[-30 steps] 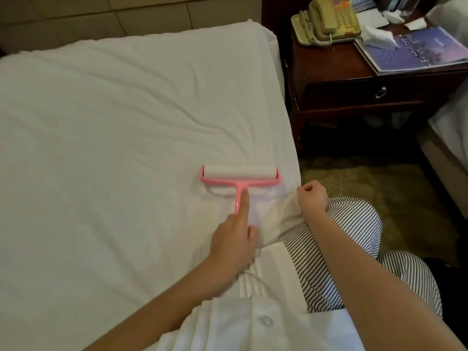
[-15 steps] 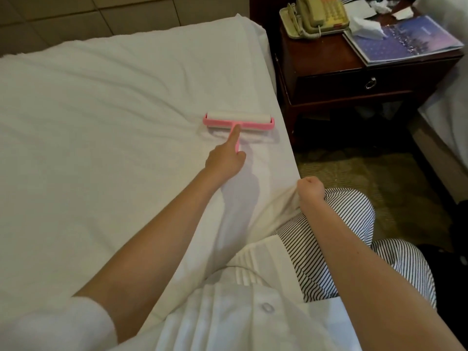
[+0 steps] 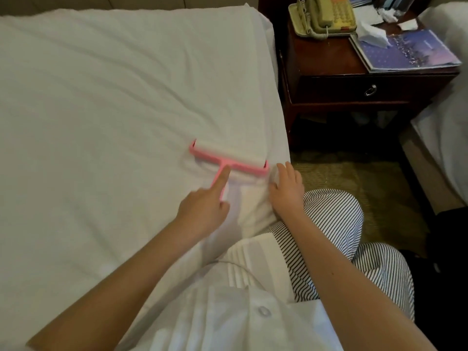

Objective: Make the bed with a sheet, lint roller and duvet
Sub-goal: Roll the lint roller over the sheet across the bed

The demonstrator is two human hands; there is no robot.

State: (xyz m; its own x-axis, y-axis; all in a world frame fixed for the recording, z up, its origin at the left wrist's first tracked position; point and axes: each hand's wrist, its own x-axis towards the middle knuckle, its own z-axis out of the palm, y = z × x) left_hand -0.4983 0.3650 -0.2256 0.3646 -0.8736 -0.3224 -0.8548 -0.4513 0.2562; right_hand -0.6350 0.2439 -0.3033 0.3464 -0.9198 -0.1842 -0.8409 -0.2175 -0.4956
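No text anywhere is sharp enough to read

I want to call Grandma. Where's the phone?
Top right of the head view: the phone sits on the nightstand beside the bed, left of the booklet.

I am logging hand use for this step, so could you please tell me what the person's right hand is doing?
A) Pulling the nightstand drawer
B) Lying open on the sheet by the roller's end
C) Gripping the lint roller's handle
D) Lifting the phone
B: the right hand lies with fingers spread on the sheet at the bed's edge, beside the lint roller, whose handle the left hand holds.
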